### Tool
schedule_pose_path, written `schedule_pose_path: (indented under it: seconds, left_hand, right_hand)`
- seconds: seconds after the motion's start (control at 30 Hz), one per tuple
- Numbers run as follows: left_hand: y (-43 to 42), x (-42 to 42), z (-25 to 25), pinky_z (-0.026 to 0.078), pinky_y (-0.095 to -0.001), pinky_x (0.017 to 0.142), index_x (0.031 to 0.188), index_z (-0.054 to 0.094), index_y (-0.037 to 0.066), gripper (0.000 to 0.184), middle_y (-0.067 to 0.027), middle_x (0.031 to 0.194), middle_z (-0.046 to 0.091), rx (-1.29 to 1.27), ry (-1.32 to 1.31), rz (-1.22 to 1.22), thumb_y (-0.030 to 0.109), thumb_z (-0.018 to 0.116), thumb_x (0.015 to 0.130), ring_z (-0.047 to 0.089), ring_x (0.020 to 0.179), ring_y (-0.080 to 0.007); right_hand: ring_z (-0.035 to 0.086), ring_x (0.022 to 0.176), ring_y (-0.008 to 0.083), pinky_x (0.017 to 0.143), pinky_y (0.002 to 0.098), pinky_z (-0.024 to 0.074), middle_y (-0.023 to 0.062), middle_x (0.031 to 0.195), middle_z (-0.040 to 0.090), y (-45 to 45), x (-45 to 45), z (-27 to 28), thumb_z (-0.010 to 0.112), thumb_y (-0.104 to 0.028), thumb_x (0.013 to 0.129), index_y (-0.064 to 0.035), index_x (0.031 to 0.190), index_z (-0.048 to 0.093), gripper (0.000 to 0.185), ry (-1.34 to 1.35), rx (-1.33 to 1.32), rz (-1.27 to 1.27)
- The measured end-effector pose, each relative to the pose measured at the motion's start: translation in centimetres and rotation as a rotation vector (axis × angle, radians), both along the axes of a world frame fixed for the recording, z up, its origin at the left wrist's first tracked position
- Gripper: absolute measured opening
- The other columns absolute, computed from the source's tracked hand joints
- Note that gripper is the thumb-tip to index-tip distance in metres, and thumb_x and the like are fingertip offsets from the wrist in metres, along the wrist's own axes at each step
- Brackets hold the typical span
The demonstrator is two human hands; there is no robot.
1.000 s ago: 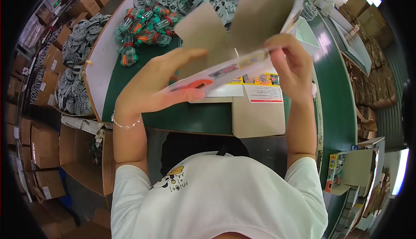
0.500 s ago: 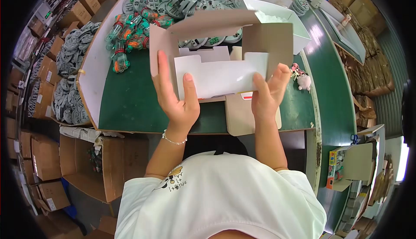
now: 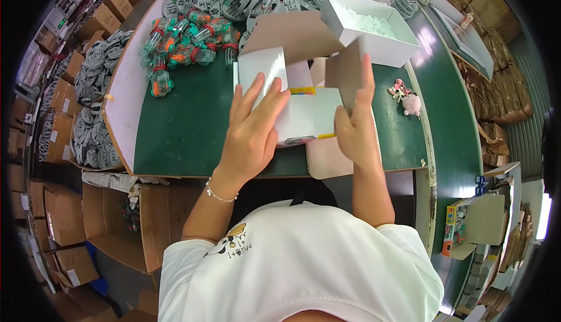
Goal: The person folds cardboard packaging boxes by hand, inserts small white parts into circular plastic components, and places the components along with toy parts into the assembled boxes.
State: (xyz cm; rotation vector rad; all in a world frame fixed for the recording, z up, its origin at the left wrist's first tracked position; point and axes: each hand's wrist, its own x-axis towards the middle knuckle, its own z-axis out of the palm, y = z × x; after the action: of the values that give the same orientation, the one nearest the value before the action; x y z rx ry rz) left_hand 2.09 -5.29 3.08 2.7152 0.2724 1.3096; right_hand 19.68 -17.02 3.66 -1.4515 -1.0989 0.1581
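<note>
An open cardboard box (image 3: 310,115) with white and grey-brown faces is tilted toward me over the front of the table. My left hand (image 3: 251,126) lies across its left end, fingers stretched and spread on a glossy white flap (image 3: 266,68) that is folded inward. At the other end, my right hand (image 3: 357,132) holds the box, its thumb at the front panel's edge and its fingers upright along the grey right flap (image 3: 346,71). The wide back flap (image 3: 292,33) stands up. Under the box, a flat cardboard piece (image 3: 328,158) shows in part.
Clear-and-orange toy-like pieces (image 3: 184,47) lie at the left, near a pile of grey discs (image 3: 251,1). A white box (image 3: 374,30) with small translucent pieces stands back right. A pink pompom keychain (image 3: 411,105) sits at the right. An open carton (image 3: 120,223) stands lower left.
My left hand has turned the left flap inward and moved across onto it. My right hand's fingers have straightened against the right flap. The box has tilted and shifted slightly.
</note>
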Motion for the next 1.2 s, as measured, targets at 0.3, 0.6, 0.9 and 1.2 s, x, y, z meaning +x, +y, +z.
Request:
schedule_pose_path:
  seconds: [0.3, 0.6, 0.9, 1.2]
  left_hand:
    - [1.7, -0.6, 2.0, 0.027, -0.051, 0.115, 0.141, 0.048, 0.003, 0.05, -0.0164, 0.14, 0.056, -0.534, 0.231, -0.238, -0.001, 0.05, 0.091, 0.042, 0.139, -0.0362]
    - [7.1, -0.1, 2.0, 0.034, -0.0414, 0.111, 0.149, 0.033, 0.006, 0.077, -0.0141, 0.141, 0.046, -0.531, 0.133, -0.195, 0.017, 0.074, 0.084, 0.045, 0.13, -0.032]
    - [7.8, -0.6, 2.3, 0.035, -0.037, 0.11, 0.145, 0.037, 0.008, 0.086, -0.0087, 0.139, 0.048, -0.888, 0.219, -0.438, 0.023, 0.085, 0.075, 0.045, 0.127, -0.0211]
    - [7.4, -0.7, 1.7, 0.038, -0.0362, 0.107, 0.133, 0.052, 0.011, 0.073, -0.0084, 0.133, 0.053, -0.845, 0.17, -0.386, 0.023, 0.088, 0.071, 0.05, 0.124, -0.0228]
  right_hand:
    - [0.024, 0.148, 0.027, 0.117, 0.0388, 0.0239, 0.0166, 0.157, 0.031, 0.1, 5.9, 0.0, 0.057, 0.002, 0.089, -0.0057, 0.148, 0.042, 0.061, -0.13, -0.234, 0.216]
    - [0.036, 0.14, 0.0237, 0.115, 0.0374, 0.0285, 0.012, 0.151, 0.037, 3.4, 9.1, 0.5, 0.064, -0.004, 0.089, -0.0101, 0.156, 0.023, 0.079, 0.294, -0.179, 0.519]
    - [0.037, 0.138, 0.023, 0.113, 0.0356, 0.0314, 0.011, 0.151, 0.035, 3.1, 5.9, 1.4, 0.062, -0.005, 0.09, -0.0142, 0.157, 0.016, 0.082, 0.551, -0.242, 0.619]
    - [0.035, 0.141, 0.0275, 0.11, 0.0376, 0.0353, 0.0153, 0.154, 0.035, 3.8, 6.2, -0.6, 0.065, -0.01, 0.089, -0.0168, 0.146, 0.04, 0.064, -0.108, -0.049, 0.455]
